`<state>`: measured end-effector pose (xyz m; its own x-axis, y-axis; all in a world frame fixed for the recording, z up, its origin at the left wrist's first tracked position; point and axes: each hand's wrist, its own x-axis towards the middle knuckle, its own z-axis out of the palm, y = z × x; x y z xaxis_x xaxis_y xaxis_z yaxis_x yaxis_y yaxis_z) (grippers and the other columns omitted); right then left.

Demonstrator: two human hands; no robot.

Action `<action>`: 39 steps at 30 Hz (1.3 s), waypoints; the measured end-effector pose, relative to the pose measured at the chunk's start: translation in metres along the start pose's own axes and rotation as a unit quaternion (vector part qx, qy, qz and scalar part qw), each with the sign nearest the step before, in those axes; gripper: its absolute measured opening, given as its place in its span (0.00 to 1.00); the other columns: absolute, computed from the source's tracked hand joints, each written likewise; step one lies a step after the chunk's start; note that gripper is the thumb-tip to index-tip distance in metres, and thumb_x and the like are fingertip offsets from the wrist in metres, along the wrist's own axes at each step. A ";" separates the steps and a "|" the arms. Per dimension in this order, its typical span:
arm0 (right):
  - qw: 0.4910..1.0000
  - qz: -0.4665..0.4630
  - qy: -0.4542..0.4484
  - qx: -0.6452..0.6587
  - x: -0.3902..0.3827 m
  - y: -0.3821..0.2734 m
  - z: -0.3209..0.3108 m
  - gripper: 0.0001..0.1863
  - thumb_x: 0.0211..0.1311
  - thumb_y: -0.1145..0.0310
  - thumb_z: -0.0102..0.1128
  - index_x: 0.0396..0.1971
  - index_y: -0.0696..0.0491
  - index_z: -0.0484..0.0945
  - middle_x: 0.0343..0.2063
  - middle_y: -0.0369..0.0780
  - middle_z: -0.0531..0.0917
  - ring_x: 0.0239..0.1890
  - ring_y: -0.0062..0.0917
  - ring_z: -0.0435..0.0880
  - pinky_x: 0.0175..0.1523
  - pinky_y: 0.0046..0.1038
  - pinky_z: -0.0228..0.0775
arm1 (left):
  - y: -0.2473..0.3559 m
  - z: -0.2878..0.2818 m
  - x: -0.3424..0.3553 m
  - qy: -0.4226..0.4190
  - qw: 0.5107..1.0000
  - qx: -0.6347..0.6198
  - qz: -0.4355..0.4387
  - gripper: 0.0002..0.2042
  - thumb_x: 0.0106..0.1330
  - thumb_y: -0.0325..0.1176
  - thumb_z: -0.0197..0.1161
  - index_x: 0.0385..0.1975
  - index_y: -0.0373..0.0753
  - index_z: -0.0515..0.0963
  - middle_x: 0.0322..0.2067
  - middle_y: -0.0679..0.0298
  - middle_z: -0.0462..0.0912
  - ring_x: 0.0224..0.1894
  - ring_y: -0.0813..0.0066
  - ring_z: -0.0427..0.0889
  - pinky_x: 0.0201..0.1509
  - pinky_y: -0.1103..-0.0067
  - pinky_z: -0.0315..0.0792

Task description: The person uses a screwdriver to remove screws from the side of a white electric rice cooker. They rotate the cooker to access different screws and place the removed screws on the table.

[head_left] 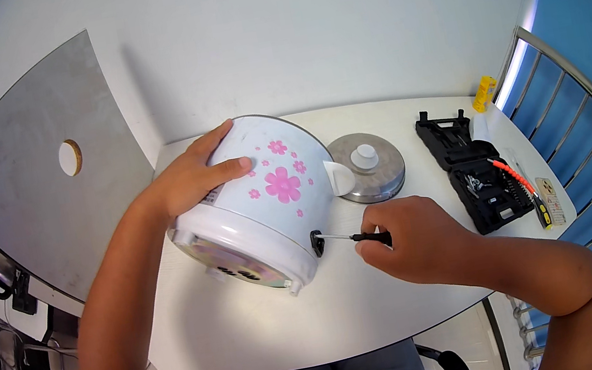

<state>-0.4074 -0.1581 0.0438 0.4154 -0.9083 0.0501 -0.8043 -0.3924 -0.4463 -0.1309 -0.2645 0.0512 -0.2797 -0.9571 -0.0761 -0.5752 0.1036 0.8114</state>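
Screwdriver with black handle and slim metal shaft (370,237) at black plastic socket (317,243)

Setup: white rounded cooker with pink flower prints (273,189) lies tipped on the smooth white tabletop (219,333), underside facing near left. Contact points beneath are hidden.

Left hand (192,178): thumb and fingers apart, laid across the casing's upper left. Right hand (409,240): fingers clamped on the screwdriver handle, shaft pointing left to the socket low on the side wall. Cannot tell whether the tip is seated in a screw head.

Nearby: round grey lid with white knob (374,179), just right of the cooker; open black plastic tool case (456,150) farther right.

Risks, judged: the curved casing could roll if the left hand lightens or the driver pushes harder than that hand resists. A poorly seated or angled tip could slip, chewing a screw slot or scratching the white finish. A roll to the right could knock the lid. A loosened fastener could drop unseen, both hands being occupied.
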 end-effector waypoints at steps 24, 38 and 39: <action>0.975 0.074 -0.200 0.068 0.017 0.008 -0.017 0.17 0.67 0.59 0.46 0.28 0.57 0.73 0.20 0.43 0.77 0.26 0.31 0.77 0.33 0.34 0.68 | 0.003 0.001 0.000 -0.001 1.000 -0.006 -0.008 0.47 0.50 0.54 0.67 0.69 0.42 0.54 0.66 0.50 0.58 0.66 0.55 0.61 0.68 0.68 0.57; 0.863 -0.290 0.130 -0.392 -0.001 0.026 0.020 0.09 0.58 0.69 0.57 0.21 0.51 0.68 0.10 0.35 0.68 0.11 0.23 0.69 0.14 0.26 0.56 | 0.004 0.000 0.001 0.002 1.000 0.003 -0.003 0.46 0.51 0.54 0.66 0.69 0.43 0.54 0.65 0.49 0.60 0.65 0.54 0.63 0.67 0.69 0.57; 0.889 -0.262 0.124 -0.354 0.000 0.024 0.020 0.10 0.57 0.68 0.57 0.20 0.52 0.68 0.10 0.35 0.69 0.11 0.24 0.69 0.14 0.27 0.57 | 0.004 -0.001 0.000 0.003 1.000 0.002 -0.004 0.45 0.52 0.53 0.66 0.70 0.43 0.53 0.65 0.48 0.60 0.65 0.54 0.62 0.67 0.68 0.57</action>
<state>-0.4184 -0.1642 0.0152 0.7757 -0.5441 0.3198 -0.6308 -0.6846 0.3653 -0.1323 -0.2645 0.0552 -0.2713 -0.9592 -0.0795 -0.5811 0.0974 0.8080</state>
